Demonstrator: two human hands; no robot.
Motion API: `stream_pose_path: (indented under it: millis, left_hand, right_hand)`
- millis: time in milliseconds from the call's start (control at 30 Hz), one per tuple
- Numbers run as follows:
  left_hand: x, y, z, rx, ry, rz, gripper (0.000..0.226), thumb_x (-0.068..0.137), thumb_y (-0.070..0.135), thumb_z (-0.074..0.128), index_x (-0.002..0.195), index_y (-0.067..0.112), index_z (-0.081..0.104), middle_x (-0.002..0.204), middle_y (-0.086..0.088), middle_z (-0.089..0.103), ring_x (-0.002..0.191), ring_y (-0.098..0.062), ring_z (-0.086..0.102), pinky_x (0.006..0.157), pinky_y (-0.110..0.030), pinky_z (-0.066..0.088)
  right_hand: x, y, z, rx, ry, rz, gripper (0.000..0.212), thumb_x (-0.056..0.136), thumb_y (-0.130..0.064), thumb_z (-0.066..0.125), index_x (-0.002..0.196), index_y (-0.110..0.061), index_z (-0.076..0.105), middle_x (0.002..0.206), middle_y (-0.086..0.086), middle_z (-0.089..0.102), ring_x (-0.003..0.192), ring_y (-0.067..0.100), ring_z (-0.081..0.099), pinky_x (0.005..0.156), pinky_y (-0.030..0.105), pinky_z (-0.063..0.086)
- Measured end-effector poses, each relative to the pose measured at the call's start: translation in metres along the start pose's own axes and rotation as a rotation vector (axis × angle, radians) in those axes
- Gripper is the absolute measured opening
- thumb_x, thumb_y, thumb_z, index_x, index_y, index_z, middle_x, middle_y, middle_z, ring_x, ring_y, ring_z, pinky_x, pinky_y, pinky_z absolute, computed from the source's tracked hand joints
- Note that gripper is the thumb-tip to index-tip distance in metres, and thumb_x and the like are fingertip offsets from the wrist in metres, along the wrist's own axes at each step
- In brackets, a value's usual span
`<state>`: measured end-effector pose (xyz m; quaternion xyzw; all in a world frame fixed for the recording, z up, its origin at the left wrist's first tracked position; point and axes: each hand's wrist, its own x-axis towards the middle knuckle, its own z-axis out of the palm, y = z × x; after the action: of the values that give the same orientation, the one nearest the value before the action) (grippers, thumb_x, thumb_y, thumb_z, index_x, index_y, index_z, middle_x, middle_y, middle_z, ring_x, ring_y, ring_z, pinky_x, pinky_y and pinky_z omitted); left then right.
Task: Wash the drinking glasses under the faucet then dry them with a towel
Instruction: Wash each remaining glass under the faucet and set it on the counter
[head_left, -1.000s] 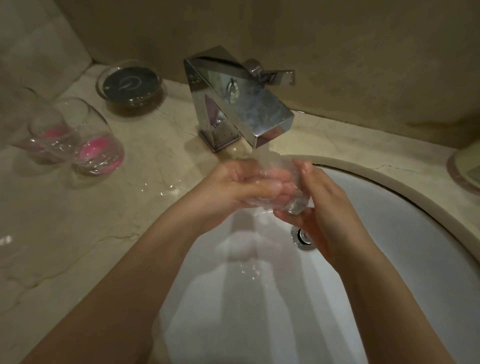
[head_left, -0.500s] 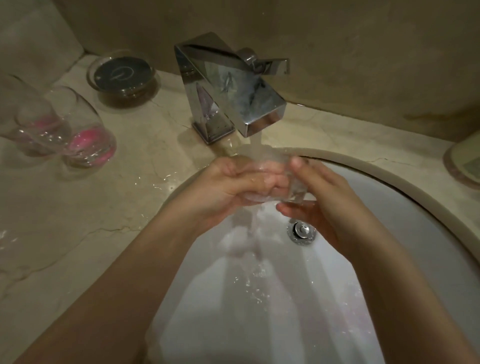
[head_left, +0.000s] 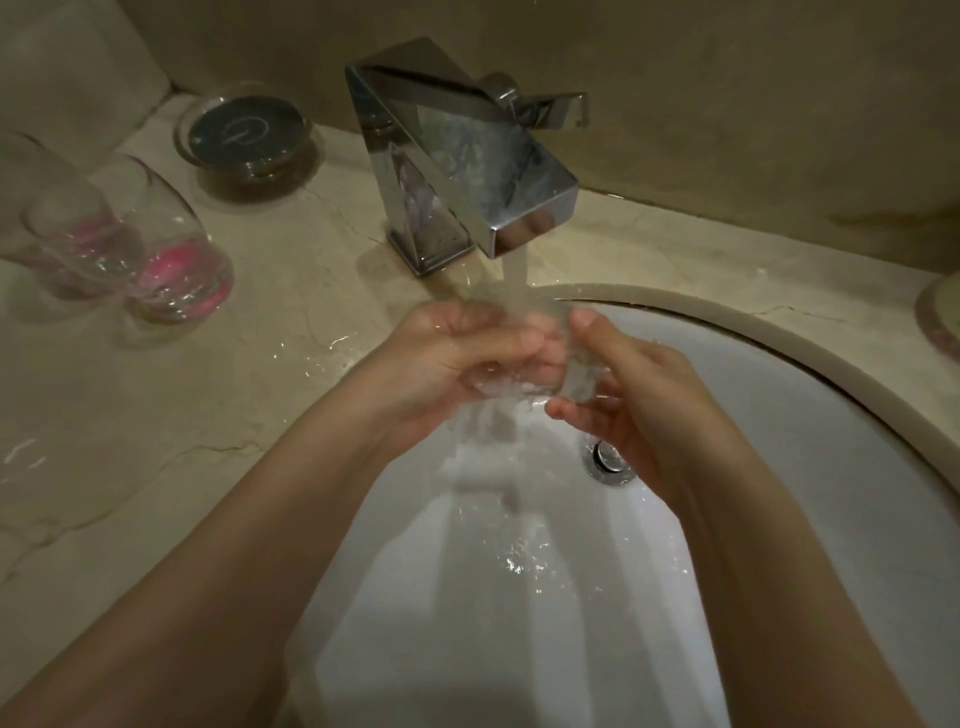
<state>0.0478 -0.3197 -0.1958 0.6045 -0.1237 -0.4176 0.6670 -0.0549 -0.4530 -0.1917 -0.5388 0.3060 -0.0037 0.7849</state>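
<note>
**Washing one glass under the tap**

The clear glass (head_left: 524, 364) is in the middle, held over the white sink (head_left: 779, 415). It sits right under the shiny faucet (head_left: 467, 171). Water (head_left: 515, 270) runs down from the faucet and lands on the glass. It then spills off into the sink below. The glass is hard to see because it is clear and wet.

Both hands hold the glass. The left hand (head_left: 441, 364) has its fingers curled round the left side of it. The right hand (head_left: 623, 384) holds the right side, with the thumb up near the rim and the fingers under it. The glass is between the two hands and touches both.

This looks like the washing step. The glass is being rinsed, and it has not been dried yet. I think the next move is to turn the glass so the water gets to every side and inside too. A wet glass is slippery, so the hands need to hold it snugly. After that it needs a towel, but no towel shows here.

Two more glasses (head_left: 171, 260) stand on the stone counter (head_left: 208, 415), far to the left of the hands. They have something pink at the bottom. They probably need washing too. A round glass dish (head_left: 244, 135) sits behind them, near the wall. The drain (head_left: 608, 460) peeks out by the right hand.
</note>
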Motion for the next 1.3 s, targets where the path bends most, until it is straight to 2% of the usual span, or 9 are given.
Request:
stream_pose_path:
  millis: [233, 333, 433, 633, 767, 867, 1033, 1167, 1300]
  left_hand:
    - [-0.001, 0.002, -0.006, -0.028, -0.061, -0.024, 0.014, 0.069, 0.004, 0.073, 0.081, 0.009, 0.079, 0.087, -0.013, 0.074, 0.083, -0.025, 0.072, 0.088, -0.034, 0.056]
    - [0.0, 0.002, -0.004, 0.033, -0.079, -0.018, 0.031, 0.071, 0.005, 0.07, 0.102, -0.002, 0.071, 0.101, -0.022, 0.072, 0.095, -0.035, 0.07, 0.091, -0.039, 0.055]
    - [0.004, 0.003, 0.003, -0.014, -0.046, -0.013, 0.036, 0.072, 0.006, 0.073, 0.105, -0.007, 0.067, 0.093, -0.018, 0.074, 0.085, -0.028, 0.071, 0.085, -0.035, 0.057]
    - [0.002, 0.003, 0.002, -0.021, -0.036, -0.027, 0.034, 0.075, 0.008, 0.073, 0.105, -0.008, 0.067, 0.106, -0.023, 0.071, 0.094, -0.032, 0.07, 0.093, -0.039, 0.054]
    - [-0.004, 0.001, -0.002, 0.057, -0.102, -0.04, 0.029, 0.079, 0.006, 0.067, 0.107, 0.0, 0.071, 0.109, -0.023, 0.07, 0.103, -0.036, 0.068, 0.096, -0.04, 0.051]
    - [-0.002, -0.001, 0.001, 0.022, -0.057, -0.05, 0.034, 0.08, 0.009, 0.067, 0.107, -0.011, 0.066, 0.109, -0.032, 0.066, 0.099, -0.036, 0.066, 0.097, -0.043, 0.05]
    - [-0.003, -0.005, -0.004, -0.005, -0.073, -0.024, 0.028, 0.074, 0.011, 0.071, 0.1, 0.001, 0.074, 0.096, -0.01, 0.075, 0.093, -0.023, 0.071, 0.088, -0.029, 0.055]
    - [-0.006, -0.001, 0.001, 0.032, -0.14, -0.006, 0.021, 0.076, 0.008, 0.067, 0.094, 0.008, 0.076, 0.089, -0.007, 0.076, 0.086, -0.018, 0.074, 0.077, -0.024, 0.056]
    - [-0.004, -0.001, 0.001, 0.014, -0.091, -0.001, 0.017, 0.077, 0.008, 0.07, 0.093, 0.005, 0.077, 0.097, -0.014, 0.075, 0.089, -0.023, 0.071, 0.087, -0.033, 0.056]
  right_hand:
    - [0.001, -0.002, -0.007, -0.048, -0.032, -0.071, 0.052, 0.057, -0.021, 0.079, 0.108, -0.019, 0.069, 0.105, 0.011, 0.071, 0.088, 0.025, 0.071, 0.079, 0.036, 0.06]
    - [0.0, -0.008, -0.005, -0.048, -0.064, 0.011, 0.042, 0.078, -0.049, 0.062, 0.101, -0.015, 0.073, 0.095, 0.009, 0.076, 0.086, 0.021, 0.074, 0.07, 0.031, 0.06]
    - [0.003, -0.01, -0.002, -0.053, -0.019, 0.024, 0.034, 0.093, -0.039, 0.055, 0.096, -0.011, 0.072, 0.084, 0.005, 0.075, 0.072, 0.017, 0.072, 0.057, 0.023, 0.055]
    - [0.003, -0.004, -0.012, -0.007, -0.062, -0.094, 0.049, 0.061, -0.019, 0.073, 0.109, -0.016, 0.066, 0.096, 0.003, 0.071, 0.08, 0.018, 0.07, 0.063, 0.025, 0.056]
    - [0.003, -0.004, -0.011, -0.03, -0.116, 0.027, 0.039, 0.079, -0.039, 0.063, 0.104, -0.01, 0.072, 0.093, 0.009, 0.075, 0.083, 0.021, 0.074, 0.066, 0.03, 0.06]
    - [0.004, -0.002, -0.007, -0.063, -0.071, -0.029, 0.028, 0.079, -0.026, 0.068, 0.103, -0.012, 0.07, 0.083, 0.002, 0.072, 0.074, 0.018, 0.07, 0.062, 0.028, 0.057]
    - [0.003, 0.004, -0.009, -0.149, -0.075, -0.151, 0.042, 0.068, -0.014, 0.077, 0.109, -0.023, 0.068, 0.113, 0.002, 0.067, 0.107, 0.02, 0.065, 0.078, 0.034, 0.06]
    - [0.002, -0.001, -0.005, -0.102, -0.098, -0.028, 0.039, 0.089, -0.041, 0.057, 0.109, -0.012, 0.071, 0.099, 0.01, 0.074, 0.087, 0.02, 0.072, 0.065, 0.029, 0.058]
    - [0.004, 0.001, -0.004, -0.126, -0.047, -0.091, 0.03, 0.076, -0.029, 0.069, 0.104, -0.017, 0.069, 0.099, 0.009, 0.069, 0.084, 0.02, 0.07, 0.067, 0.033, 0.06]
